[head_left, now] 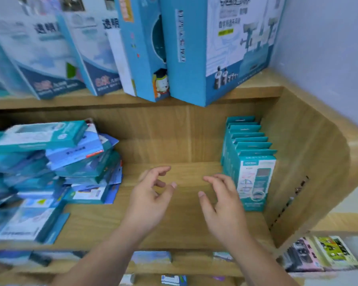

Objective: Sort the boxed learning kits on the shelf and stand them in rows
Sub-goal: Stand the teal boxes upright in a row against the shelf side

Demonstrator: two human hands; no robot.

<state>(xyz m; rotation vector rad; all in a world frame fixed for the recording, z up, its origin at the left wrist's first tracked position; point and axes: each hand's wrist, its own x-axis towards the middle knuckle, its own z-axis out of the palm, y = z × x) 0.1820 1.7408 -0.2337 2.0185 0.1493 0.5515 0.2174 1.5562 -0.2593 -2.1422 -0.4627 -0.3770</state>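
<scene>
A row of several teal-and-white boxed kits stands upright at the right end of the wooden shelf, against its side wall. A loose heap of teal and blue kit boxes lies flat and crooked at the left end. My left hand hovers over the bare middle of the shelf with loosely curled fingers and holds nothing. My right hand hangs just left of the front box of the row, fingers relaxed, also holding nothing; whether it touches that box I cannot tell.
Large blue boxes stand and lean on the shelf above, overhanging its edge. The shelf's wooden side panel closes the right end. Small packs lie on the lower shelf, with more boxes below the front edge.
</scene>
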